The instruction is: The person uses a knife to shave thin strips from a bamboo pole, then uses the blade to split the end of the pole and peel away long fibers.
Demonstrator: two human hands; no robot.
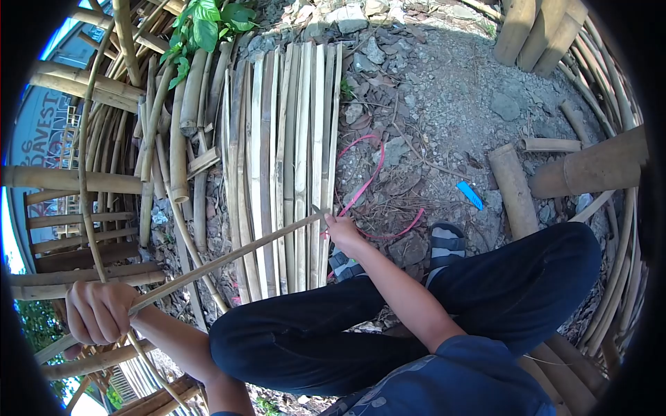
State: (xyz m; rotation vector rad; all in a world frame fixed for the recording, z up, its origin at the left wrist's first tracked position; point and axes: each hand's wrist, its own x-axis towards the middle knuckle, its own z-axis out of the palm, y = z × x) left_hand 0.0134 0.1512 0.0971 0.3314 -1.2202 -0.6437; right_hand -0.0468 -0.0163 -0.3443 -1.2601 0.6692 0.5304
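Observation:
My left hand [101, 312] is closed round the near end of a long thin bamboo strip [229, 262] at the lower left. The strip slants up to the right, across a row of split bamboo slats [284, 159] lying side by side on the ground. At its far end my right hand [340, 230] pinches the strip, over the right edge of the slats. A small dark tip shows just beyond those fingers. Pink strapping [368, 182] curls on the ground beside my right hand and passes by the slats.
A blue object [470, 195] lies on the gravel to the right. Thick bamboo poles [590, 166] and a cut piece [513, 187] are at the right. Bamboo framework [76, 182] stands at the left. My bent knees and sandals are below the slats.

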